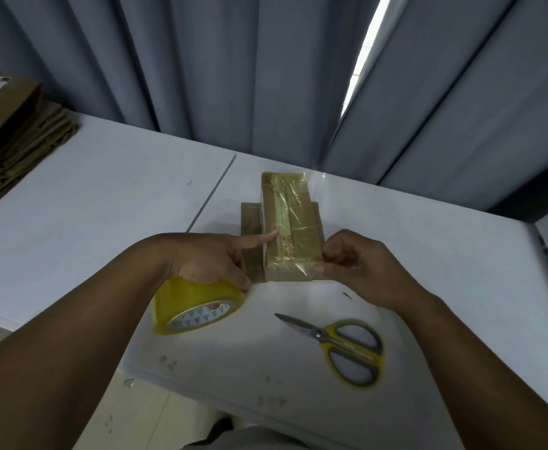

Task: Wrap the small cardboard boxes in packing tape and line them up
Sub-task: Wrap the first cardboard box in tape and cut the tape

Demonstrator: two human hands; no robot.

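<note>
wrapped box (pixel 290 228): one, glossy with tape, lying lengthwise on the white table (pixel 103 196), atop plain cardboard.
plain cardboard (pixel 250 222): shows on both sides beneath it; one piece or two, I can't tell.
tape roll (pixel 181 303): one, yellowish, at the table's near edge.
left hand (pixel 201 258): curled over the roll, index finger straight, tip on the box's top.
right hand (pixel 360 264): curled, pinching the box's near right corner.
scissors (pixel 341 342): one pair, yellow handles, blades closed, near the right forearm.
stack of flattened cardboard (pixel 16 151): one, far left.
</note>
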